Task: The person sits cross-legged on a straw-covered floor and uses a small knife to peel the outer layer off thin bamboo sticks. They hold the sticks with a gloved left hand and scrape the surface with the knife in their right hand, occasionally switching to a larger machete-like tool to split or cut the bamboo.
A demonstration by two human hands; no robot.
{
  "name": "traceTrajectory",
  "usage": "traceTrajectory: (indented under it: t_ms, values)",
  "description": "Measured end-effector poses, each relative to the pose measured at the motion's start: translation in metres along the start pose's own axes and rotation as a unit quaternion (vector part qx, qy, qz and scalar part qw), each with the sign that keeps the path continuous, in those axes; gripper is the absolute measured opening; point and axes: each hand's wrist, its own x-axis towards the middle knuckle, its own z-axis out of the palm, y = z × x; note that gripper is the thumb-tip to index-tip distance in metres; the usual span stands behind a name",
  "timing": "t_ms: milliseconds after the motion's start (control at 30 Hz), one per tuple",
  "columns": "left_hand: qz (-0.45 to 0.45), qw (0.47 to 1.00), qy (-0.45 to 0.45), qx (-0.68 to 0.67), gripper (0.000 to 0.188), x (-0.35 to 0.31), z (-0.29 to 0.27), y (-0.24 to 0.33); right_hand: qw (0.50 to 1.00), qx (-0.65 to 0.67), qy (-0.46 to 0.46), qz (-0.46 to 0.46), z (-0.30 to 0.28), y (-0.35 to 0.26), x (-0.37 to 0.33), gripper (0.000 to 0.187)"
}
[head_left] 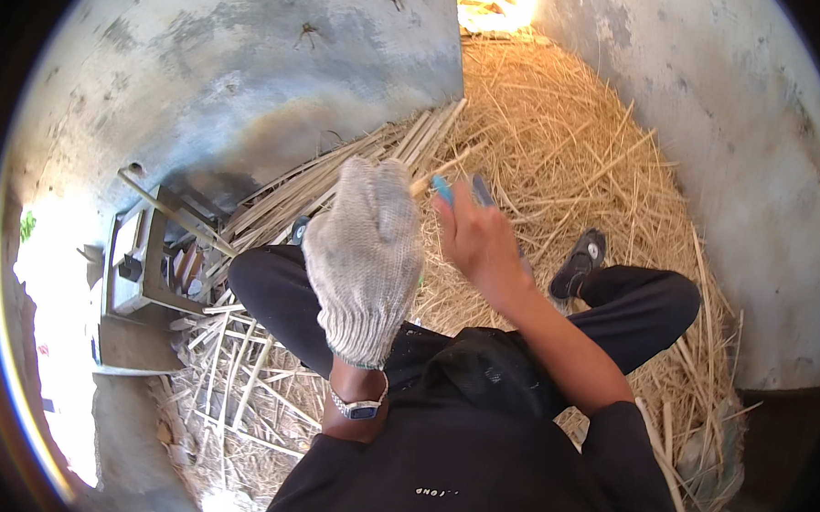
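By curled fingers, a pale strip [452, 164] is held in the gloved left hand [365, 240], a blue tool [443, 190] in the right hand [480, 239].

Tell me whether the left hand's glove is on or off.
On: the pale knitted glove covers the left hand to the wrist, its ribbed cuff ending just short of the wristwatch.

Two hands [363, 240] [481, 239], one glove [361, 318], one watch [360, 409], two shoes [580, 262], many strips [285, 192].
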Motion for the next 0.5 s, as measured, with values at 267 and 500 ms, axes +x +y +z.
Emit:
traceTrajectory:
  t_ms: [267,500]
  values:
    - [0.086,0.934,0.031,0.345,0.051,0.005,-0.015,-0.057,0.985,0.041,-0.042,0.159,-0.007,0.081,0.027,0.029]
    - [-0.04,0.985,0.054,0.161,0.054,0.003,-0.009,-0.044,0.974,0.218,-0.027,-0.049,-0.01,-0.038,0.002,0.027]
